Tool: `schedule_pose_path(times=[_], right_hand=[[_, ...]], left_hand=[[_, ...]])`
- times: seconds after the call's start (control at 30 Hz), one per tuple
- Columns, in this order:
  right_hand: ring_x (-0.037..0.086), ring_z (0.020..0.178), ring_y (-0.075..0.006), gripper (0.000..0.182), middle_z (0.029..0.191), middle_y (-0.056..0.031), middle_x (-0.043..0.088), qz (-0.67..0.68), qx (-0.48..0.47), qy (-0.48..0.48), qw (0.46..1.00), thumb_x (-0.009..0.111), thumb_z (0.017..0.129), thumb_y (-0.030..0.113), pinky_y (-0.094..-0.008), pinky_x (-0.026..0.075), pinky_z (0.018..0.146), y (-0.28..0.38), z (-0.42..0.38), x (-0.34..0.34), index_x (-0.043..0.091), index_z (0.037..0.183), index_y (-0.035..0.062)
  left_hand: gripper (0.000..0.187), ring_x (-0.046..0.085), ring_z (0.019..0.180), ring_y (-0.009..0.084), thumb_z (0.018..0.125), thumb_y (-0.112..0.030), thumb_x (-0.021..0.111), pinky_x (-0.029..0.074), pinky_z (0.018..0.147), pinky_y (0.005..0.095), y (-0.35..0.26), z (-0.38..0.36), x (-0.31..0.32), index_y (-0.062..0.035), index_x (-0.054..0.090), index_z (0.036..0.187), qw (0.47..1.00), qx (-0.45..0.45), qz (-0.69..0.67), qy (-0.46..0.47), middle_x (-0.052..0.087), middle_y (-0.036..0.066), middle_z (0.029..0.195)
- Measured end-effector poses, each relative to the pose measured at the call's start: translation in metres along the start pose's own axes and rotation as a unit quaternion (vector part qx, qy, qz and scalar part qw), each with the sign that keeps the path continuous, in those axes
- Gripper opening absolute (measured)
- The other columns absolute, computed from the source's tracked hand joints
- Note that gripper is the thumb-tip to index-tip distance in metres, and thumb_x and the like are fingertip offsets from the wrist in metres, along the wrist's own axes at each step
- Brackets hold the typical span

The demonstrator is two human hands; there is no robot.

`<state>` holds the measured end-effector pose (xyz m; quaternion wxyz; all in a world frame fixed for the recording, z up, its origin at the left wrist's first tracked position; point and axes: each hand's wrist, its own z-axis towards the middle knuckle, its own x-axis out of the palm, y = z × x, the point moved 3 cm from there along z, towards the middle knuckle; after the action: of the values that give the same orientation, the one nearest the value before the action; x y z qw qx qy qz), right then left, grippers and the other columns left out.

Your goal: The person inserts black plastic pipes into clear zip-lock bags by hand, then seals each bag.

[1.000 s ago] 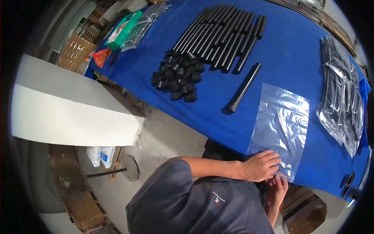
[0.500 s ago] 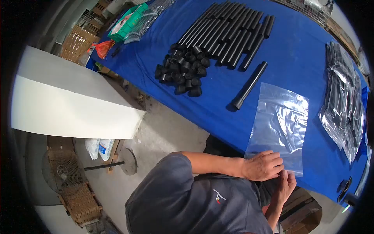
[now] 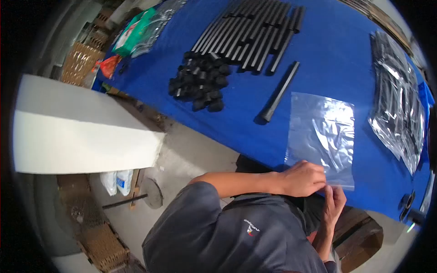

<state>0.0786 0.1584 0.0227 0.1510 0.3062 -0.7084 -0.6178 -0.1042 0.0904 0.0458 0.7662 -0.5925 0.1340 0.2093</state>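
A clear plastic bag (image 3: 321, 129) lies flat on the blue-covered table, its near edge at the table's front. My left hand (image 3: 304, 178) reaches across from the left, with fingers closed on that near edge. Close beside it, my right hand (image 3: 335, 202) pinches the same edge, thumb and fingers together. The exact grip is partly hidden by my left hand's fingers. Left of the bag lies a single black tube (image 3: 282, 92) with a wider end towards me.
Rows of black tubes (image 3: 255, 32) lie at the back, with a pile of black caps (image 3: 200, 82) before them. Filled plastic bags (image 3: 398, 100) are on the right, near a tape roll (image 3: 406, 202). A green box (image 3: 134, 32) stands far left; a cardboard box (image 3: 362, 245) is below the table.
The whole view has shifted and turned slightly, so the table items appear further left and higher. Both hands stay at the bag's near edge, still close together.
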Motion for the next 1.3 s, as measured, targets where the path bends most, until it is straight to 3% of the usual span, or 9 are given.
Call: schedule_pose_path(times=[0.07, 0.37, 0.67, 0.73, 0.83, 0.93, 1.03, 1.17, 1.3], right_hand=[[0.053, 0.081, -0.0072, 0.016, 0.086, -0.0003, 0.065, -0.021, -0.009, 0.007, 1.000, 0.063, 0.103, 0.010, -0.0241, 0.044, 0.074, 0.006, 0.002, 0.003, 0.067, 0.098, -0.0040], [0.056, 0.084, -0.0073, 0.014, 0.090, -0.0027, 0.069, 0.015, -0.045, -0.006, 0.999, 0.061, 0.102, 0.007, -0.0239, 0.045, 0.076, 0.015, -0.001, 0.015, 0.070, 0.101, -0.0040], [0.051, 0.079, -0.0068, 0.013, 0.082, 0.0013, 0.061, 0.015, -0.031, 0.014, 0.999, 0.062, 0.100, 0.005, -0.0237, 0.042, 0.071, 0.018, -0.007, 0.013, 0.067, 0.094, -0.0052], [0.049, 0.076, -0.0069, 0.015, 0.080, 0.0015, 0.058, 0.034, -0.006, -0.042, 0.999, 0.060, 0.099, 0.005, -0.0245, 0.041, 0.068, 0.020, -0.009, 0.013, 0.065, 0.091, -0.0055], [0.048, 0.066, -0.0073, 0.016, 0.068, 0.0006, 0.056, -0.113, -0.002, 0.077, 0.991, 0.063, 0.094, 0.010, -0.0297, 0.041, 0.058, 0.019, -0.008, 0.014, 0.065, 0.087, -0.0035], [0.059, 0.055, -0.0311, 0.029, 0.065, -0.0225, 0.058, -0.196, 0.042, 0.129, 0.971, 0.066, 0.092, 0.022, -0.0415, 0.047, 0.057, 0.023, -0.007, 0.020, 0.060, 0.079, -0.0034], [0.063, 0.062, -0.0327, 0.034, 0.077, -0.0178, 0.065, -0.208, 0.029, 0.059, 0.976, 0.079, 0.087, 0.027, -0.0441, 0.051, 0.062, 0.024, -0.017, 0.009, 0.062, 0.092, -0.0020], [0.062, 0.099, -0.0368, 0.082, 0.115, -0.0236, 0.056, -0.323, -0.108, -0.088, 0.936, 0.091, 0.075, 0.035, -0.0429, 0.054, 0.082, 0.061, -0.017, -0.008, 0.048, 0.133, -0.0046], [0.064, 0.091, -0.0347, 0.053, 0.110, -0.0179, 0.060, -0.442, -0.190, -0.127, 0.867, 0.080, 0.080, 0.015, -0.0432, 0.055, 0.076, 0.077, 0.001, -0.008, 0.058, 0.127, 0.0014]], left_hand=[[0.011, 0.067, 0.079, 0.0315, 0.089, -0.010, 0.068, 0.055, 0.068, 0.0419, -0.004, -0.003, -0.002, 0.0000, 0.069, 0.087, 0.996, 0.060, 0.063, -0.008, 0.065, 0.012, 0.085], [0.007, 0.065, 0.067, 0.0327, 0.091, -0.007, 0.067, 0.052, 0.059, 0.0425, -0.005, -0.007, -0.002, -0.0003, 0.066, 0.088, 0.997, 0.015, 0.015, -0.074, 0.062, 0.013, 0.082], [0.007, 0.069, 0.075, 0.0315, 0.089, -0.006, 0.068, 0.054, 0.062, 0.0409, 0.000, 0.005, -0.030, -0.0009, 0.065, 0.086, 0.990, -0.039, 0.025, -0.134, 0.065, 0.012, 0.086], [0.007, 0.069, 0.077, 0.0321, 0.086, -0.006, 0.068, 0.056, 0.064, 0.0408, -0.009, 0.001, -0.035, -0.0012, 0.066, 0.090, 0.988, 0.022, 0.073, -0.136, 0.066, 0.012, 0.088], [0.020, 0.071, 0.081, 0.0332, 0.080, -0.005, 0.069, 0.057, 0.067, 0.0405, -0.014, 0.004, -0.034, -0.0016, 0.068, 0.100, 0.978, 0.084, 0.142, -0.130, 0.069, 0.014, 0.095], [0.021, 0.071, 0.076, 0.0312, 0.081, 0.002, 0.073, 0.057, 0.062, 0.0386, -0.006, 0.017, -0.048, 0.0000, 0.066, 0.101, 0.957, 0.133, 0.193, -0.168, 0.071, 0.014, 0.092], [0.026, 0.070, 0.072, 0.0296, 0.082, 0.005, 0.079, 0.056, 0.059, 0.0364, -0.006, 0.021, -0.051, -0.0011, 0.062, 0.099, 0.950, 0.140, 0.210, -0.183, 0.070, 0.013, 0.086], [0.032, 0.070, 0.070, 0.0277, 0.080, 0.004, 0.083, 0.055, 0.058, 0.0357, -0.009, 0.014, -0.039, -0.0028, 0.058, 0.099, 0.952, 0.180, 0.214, -0.121, 0.069, 0.012, 0.084], [0.031, 0.070, 0.071, 0.0265, 0.078, 0.001, 0.083, 0.055, 0.058, 0.0346, -0.023, 0.010, -0.027, -0.0033, 0.059, 0.097, 0.951, 0.218, 0.207, -0.077, 0.069, 0.013, 0.092]])
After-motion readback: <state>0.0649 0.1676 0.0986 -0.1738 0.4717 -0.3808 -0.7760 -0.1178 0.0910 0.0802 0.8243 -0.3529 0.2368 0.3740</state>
